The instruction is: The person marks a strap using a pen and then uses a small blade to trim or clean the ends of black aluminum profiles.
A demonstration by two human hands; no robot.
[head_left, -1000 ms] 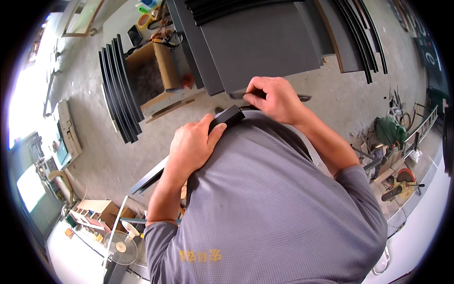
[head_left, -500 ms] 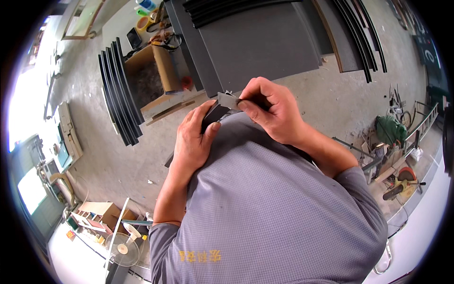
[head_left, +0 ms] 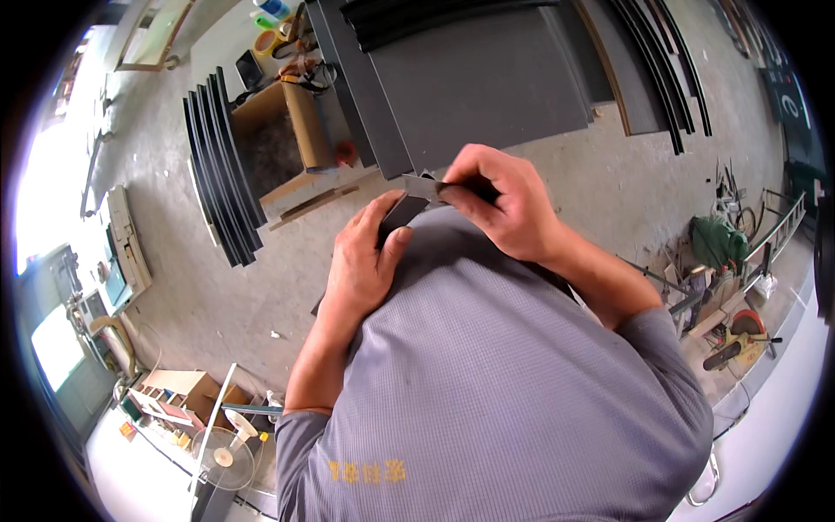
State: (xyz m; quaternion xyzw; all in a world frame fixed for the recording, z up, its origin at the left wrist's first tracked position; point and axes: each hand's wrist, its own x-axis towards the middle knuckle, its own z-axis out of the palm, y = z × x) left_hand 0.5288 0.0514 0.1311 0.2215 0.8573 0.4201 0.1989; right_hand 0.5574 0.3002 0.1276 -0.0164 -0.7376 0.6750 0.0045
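Observation:
My left hand [head_left: 358,254] is wrapped round the end of a dark grey bar [head_left: 404,214], with the thumb on its near side. A dark tip beside my left forearm may be the same bar's other end; my hand and arm hide the stretch between. At the bar's end sits a small, thin grey plate [head_left: 423,186]. My right hand [head_left: 511,207] pinches the plate's right edge between thumb and bent fingers. Whether the plate is inside the bar or only against it, I cannot tell.
Ahead stands a work surface with dark grey panels [head_left: 478,83] and black strips [head_left: 444,19] on it. An open cardboard box [head_left: 304,130] is at the left, beside more black strips [head_left: 222,165]. A fan [head_left: 228,457] stands at lower left, a red-wheeled tool [head_left: 744,335] at right.
The plate has tipped, showing a narrower, darker face. Both hands have shifted slightly right, keeping their grips.

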